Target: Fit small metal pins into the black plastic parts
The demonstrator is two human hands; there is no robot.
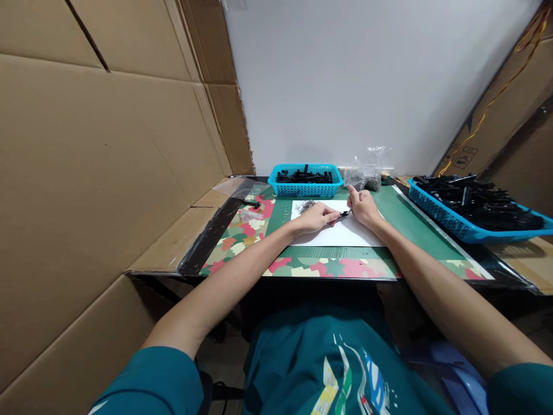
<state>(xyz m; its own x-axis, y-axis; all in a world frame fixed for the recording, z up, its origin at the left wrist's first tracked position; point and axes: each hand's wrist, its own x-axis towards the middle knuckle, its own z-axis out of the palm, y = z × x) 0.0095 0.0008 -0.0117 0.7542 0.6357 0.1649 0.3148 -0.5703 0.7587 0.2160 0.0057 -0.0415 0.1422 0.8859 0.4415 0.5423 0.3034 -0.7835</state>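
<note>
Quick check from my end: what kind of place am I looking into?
Probably a small hand-assembly workstation: blue baskets of black parts, a pile of small metal pieces on white paper, and cardboard walls.

Soft light is washing over the pale wall and making the white sheet gleam, while deep shadow is swallowing the space beneath the worktop. Glare is glinting off the clear bag, the wide lens is stretching the edges, and the small black piece is looking soft.
</note>
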